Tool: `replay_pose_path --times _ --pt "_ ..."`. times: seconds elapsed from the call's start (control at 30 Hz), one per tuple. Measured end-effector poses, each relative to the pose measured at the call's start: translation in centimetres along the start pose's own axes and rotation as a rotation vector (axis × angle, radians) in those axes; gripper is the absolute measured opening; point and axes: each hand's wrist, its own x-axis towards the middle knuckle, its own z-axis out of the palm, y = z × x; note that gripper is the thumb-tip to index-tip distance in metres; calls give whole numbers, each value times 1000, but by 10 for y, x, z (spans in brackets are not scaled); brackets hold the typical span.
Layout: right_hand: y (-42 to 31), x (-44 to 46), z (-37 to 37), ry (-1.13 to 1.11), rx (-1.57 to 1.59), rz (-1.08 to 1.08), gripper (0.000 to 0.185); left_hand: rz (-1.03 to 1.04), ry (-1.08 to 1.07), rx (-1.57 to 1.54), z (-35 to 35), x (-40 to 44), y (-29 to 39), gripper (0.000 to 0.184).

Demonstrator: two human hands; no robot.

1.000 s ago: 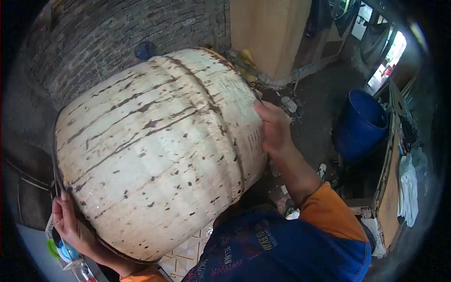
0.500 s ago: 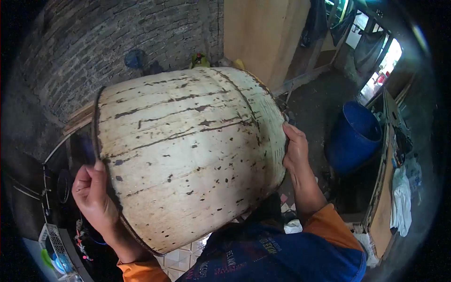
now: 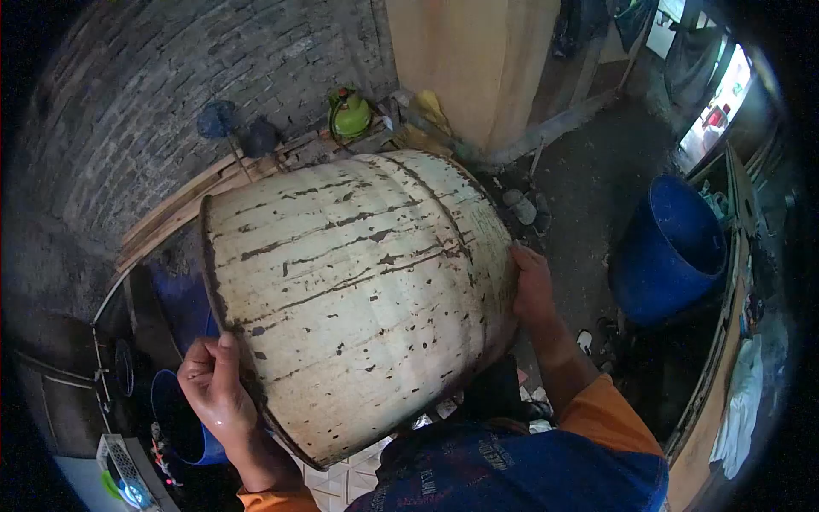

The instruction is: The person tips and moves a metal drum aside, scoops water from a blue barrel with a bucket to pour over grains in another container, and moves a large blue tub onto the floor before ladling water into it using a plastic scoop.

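A large whitish drum (image 3: 367, 299) with dark scratches and rust spots is held on its side in front of my body. My left hand (image 3: 217, 388) grips its dark rim at the left, with the thumb on the outer surface and the fingers curled. At the right end, my right hand (image 3: 533, 286) clasps the drum's edge; part of its fingers is hidden behind the drum. The inside of the drum does not show.
A blue barrel (image 3: 670, 252) stands at the right beside a wooden board (image 3: 712, 410). Behind the drum are a green gas cylinder (image 3: 351, 115) and wooden planks (image 3: 183, 213) along the brick wall. Another blue container (image 3: 183, 418) is at the lower left.
The drum has moved down and away from the left side, both hands still on it. More of the wall, the planks, the gas cylinder and the blue container at the left now shows.
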Motion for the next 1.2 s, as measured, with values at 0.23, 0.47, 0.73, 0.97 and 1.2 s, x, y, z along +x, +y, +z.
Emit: replay_pose_path --times 0.23,0.47,0.73,0.97,1.2 --pt "20 11 1 -126 509 257 30 -18 -44 -45 -8 3 -8 27" --pt "36 19 -7 -86 256 159 28 26 -47 -44 -8 7 -9 28" --pt "37 20 -4 -14 285 274 30 -19 -107 -32 -7 10 -5 27" --pt "65 34 -18 -88 119 158 31 -33 -165 -113 -19 8 -11 23" --pt "125 103 -44 -40 218 313 33 -57 -218 31 57 18 -18 23"
